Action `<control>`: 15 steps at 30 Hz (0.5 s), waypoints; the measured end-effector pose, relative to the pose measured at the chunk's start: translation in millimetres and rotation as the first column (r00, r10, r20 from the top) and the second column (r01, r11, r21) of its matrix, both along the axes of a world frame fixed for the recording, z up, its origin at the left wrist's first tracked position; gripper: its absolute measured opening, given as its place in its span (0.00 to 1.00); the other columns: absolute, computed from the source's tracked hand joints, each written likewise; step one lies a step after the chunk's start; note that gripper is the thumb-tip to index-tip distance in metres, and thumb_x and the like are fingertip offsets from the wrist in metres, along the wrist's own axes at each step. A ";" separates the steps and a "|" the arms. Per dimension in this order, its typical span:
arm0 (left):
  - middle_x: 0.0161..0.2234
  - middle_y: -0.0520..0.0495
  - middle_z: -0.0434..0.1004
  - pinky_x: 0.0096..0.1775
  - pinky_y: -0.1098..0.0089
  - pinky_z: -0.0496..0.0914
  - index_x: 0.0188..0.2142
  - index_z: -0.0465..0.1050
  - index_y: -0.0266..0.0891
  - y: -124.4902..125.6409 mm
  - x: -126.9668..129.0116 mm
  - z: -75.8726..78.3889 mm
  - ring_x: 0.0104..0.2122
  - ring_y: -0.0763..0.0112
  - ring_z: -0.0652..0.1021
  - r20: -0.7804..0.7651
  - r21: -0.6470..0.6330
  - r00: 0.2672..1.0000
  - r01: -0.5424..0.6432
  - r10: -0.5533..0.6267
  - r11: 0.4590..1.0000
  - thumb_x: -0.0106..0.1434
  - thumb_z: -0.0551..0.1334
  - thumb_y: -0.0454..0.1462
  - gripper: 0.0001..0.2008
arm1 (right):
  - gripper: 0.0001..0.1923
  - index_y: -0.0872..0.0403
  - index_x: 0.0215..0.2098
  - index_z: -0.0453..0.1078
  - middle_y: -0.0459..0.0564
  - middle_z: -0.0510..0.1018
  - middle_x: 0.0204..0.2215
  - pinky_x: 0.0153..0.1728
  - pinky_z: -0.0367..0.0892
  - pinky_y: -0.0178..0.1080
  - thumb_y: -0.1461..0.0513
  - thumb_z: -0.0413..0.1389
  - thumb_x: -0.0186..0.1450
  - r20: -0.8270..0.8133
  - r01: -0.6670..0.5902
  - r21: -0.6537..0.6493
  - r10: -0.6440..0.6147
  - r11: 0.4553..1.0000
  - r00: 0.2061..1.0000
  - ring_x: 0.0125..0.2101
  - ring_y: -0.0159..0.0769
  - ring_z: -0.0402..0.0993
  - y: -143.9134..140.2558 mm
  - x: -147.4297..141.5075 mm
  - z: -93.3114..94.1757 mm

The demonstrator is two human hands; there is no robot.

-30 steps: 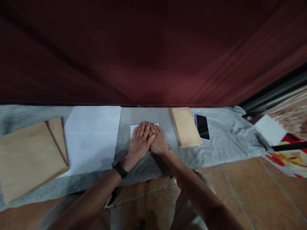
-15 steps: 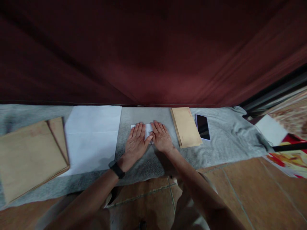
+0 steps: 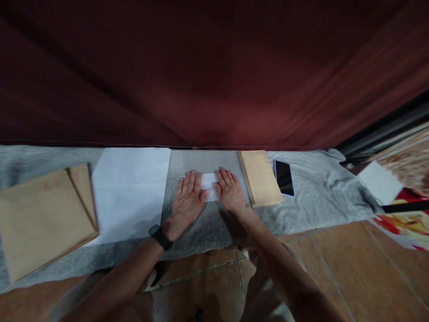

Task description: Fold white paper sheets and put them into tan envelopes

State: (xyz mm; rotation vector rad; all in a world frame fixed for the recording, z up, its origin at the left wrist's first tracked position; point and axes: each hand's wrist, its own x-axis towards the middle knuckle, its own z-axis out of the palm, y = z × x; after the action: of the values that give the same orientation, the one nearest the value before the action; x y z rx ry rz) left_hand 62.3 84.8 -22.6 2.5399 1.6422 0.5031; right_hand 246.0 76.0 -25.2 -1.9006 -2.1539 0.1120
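Note:
A small folded white paper (image 3: 209, 181) lies on the grey cloth (image 3: 201, 237) in front of me. My left hand (image 3: 188, 197) rests flat on its left part, fingers stretched out and pointing away from me. On the paper's right part lies my right hand (image 3: 231, 192), also flat with its fingers extended. The middle of the paper shows between the two hands, while its ends are mostly covered. Neither hand grips anything.
Left of my hands are large white sheets (image 3: 132, 192) with a crease, partly under big brown envelopes (image 3: 40, 219). To the right sit a stack of small brown envelopes (image 3: 263, 179) and a phone (image 3: 284, 178). A dark red cloth (image 3: 214, 89) hangs behind.
My hands have slid apart, the left one leftward and the right one rightward, so more of the paper's middle shows between them. Both stay flat on it.

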 end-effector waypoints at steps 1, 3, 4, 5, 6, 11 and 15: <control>0.71 0.29 0.55 0.69 0.46 0.54 0.70 0.56 0.27 0.1 -0.6 0.1 0.71 0.49 0.57 -0.002 0.001 1.000 -0.002 0.002 1.000 0.73 0.47 0.46 0.33 | 0.28 0.57 0.72 0.55 0.56 0.57 0.72 0.70 0.50 0.51 0.55 0.43 0.78 0.001 0.002 0.004 -0.002 1.000 1.000 0.71 0.46 0.53 0.2 0.8 -0.3; 0.71 0.28 0.54 0.69 0.47 0.53 0.70 0.56 0.26 0.3 -1.4 0.1 0.71 0.48 0.57 -0.014 0.004 1.000 -0.001 0.001 1.000 0.73 0.47 0.46 0.33 | 0.28 0.57 0.72 0.56 0.56 0.57 0.72 0.69 0.50 0.51 0.55 0.43 0.78 0.006 0.007 0.010 -0.007 1.000 1.000 0.70 0.46 0.53 0.6 2.5 -0.9; 0.71 0.28 0.54 0.69 0.47 0.53 0.70 0.56 0.26 0.4 -1.7 -0.1 0.71 0.48 0.57 -0.020 0.006 1.000 -0.001 0.001 1.000 0.73 0.47 0.46 0.33 | 0.28 0.57 0.72 0.56 0.56 0.57 0.72 0.69 0.50 0.51 0.55 0.43 0.78 0.009 0.010 0.012 -0.010 1.000 1.000 0.70 0.46 0.54 0.7 3.4 -1.1; 0.71 0.28 0.53 0.69 0.48 0.53 0.70 0.56 0.25 0.6 -2.0 -0.4 0.71 0.48 0.57 -0.024 0.009 1.000 -0.001 0.001 1.000 0.74 0.47 0.46 0.33 | 0.28 0.57 0.72 0.56 0.56 0.57 0.72 0.69 0.50 0.51 0.56 0.43 0.78 0.012 0.012 0.013 -0.012 1.000 1.000 0.70 0.46 0.54 0.8 4.3 -1.3; 0.71 0.28 0.53 0.69 0.48 0.53 0.70 0.56 0.26 0.7 -2.3 -0.8 0.71 0.48 0.57 -0.028 0.011 1.000 -0.003 0.003 1.000 0.74 0.47 0.46 0.33 | 0.28 0.57 0.72 0.57 0.57 0.57 0.72 0.69 0.51 0.51 0.56 0.43 0.78 0.015 0.015 0.013 -0.015 1.000 1.000 0.70 0.47 0.54 0.9 5.2 -1.4; 0.71 0.29 0.54 0.69 0.48 0.53 0.70 0.56 0.27 1.8 -5.1 -1.5 0.71 0.48 0.57 -0.027 0.018 1.000 -0.007 0.007 1.000 0.73 0.47 0.49 0.34 | 0.27 0.58 0.72 0.57 0.58 0.57 0.72 0.69 0.52 0.52 0.56 0.44 0.78 0.019 0.027 0.016 -0.027 1.000 0.999 0.70 0.47 0.54 1.0 9.6 -1.4; 0.71 0.29 0.54 0.68 0.47 0.53 0.70 0.55 0.28 1.5 -7.9 -0.7 0.71 0.47 0.57 -0.029 0.024 1.000 -0.001 0.002 1.000 0.73 0.49 0.52 0.36 | 0.27 0.57 0.71 0.57 0.58 0.58 0.71 0.68 0.54 0.52 0.56 0.44 0.78 0.008 0.030 0.023 -0.030 0.999 1.000 0.70 0.47 0.55 0.9 10.8 -0.6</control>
State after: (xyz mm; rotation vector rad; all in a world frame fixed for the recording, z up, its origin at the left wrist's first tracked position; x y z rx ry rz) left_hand 54.4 86.3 -23.3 2.5746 1.6580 0.4919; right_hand 256.8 77.0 -25.7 -1.9233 -2.1214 0.0735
